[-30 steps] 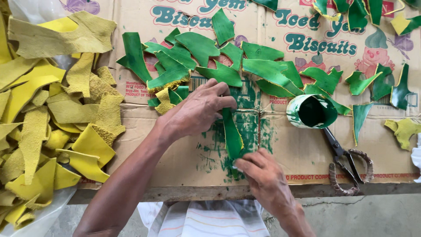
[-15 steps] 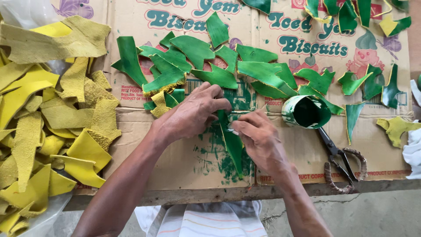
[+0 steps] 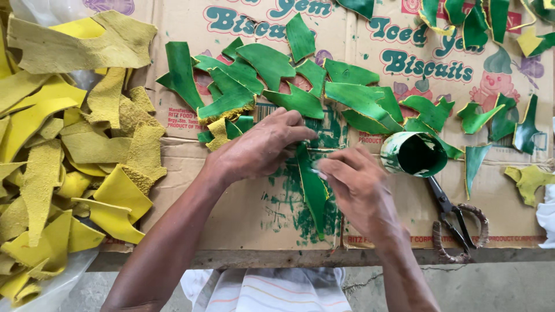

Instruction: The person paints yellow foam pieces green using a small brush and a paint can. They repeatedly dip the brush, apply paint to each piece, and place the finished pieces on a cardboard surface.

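Observation:
A long narrow green-painted leather strip (image 3: 312, 190) lies on the flattened cardboard sheet (image 3: 243, 214), pointing toward me. My left hand (image 3: 260, 147) presses flat on its upper end. My right hand (image 3: 355, 185) rests beside the strip's upper right edge with its fingers pinched on something small and pale; what it is I cannot tell. Green paint smears stain the cardboard around the strip.
Several painted green leather scraps (image 3: 272, 75) lie spread above the hands. A heap of yellow leather scraps (image 3: 63, 167) fills the left side. A small cup of green paint (image 3: 415, 155) lies on its side at right, with scissors (image 3: 454, 222) below it near the table's wooden front edge (image 3: 277, 259).
My right hand has moved up from the strip's lower end to its upper part, close to my left hand. The left hand has stayed pressing on the strip.

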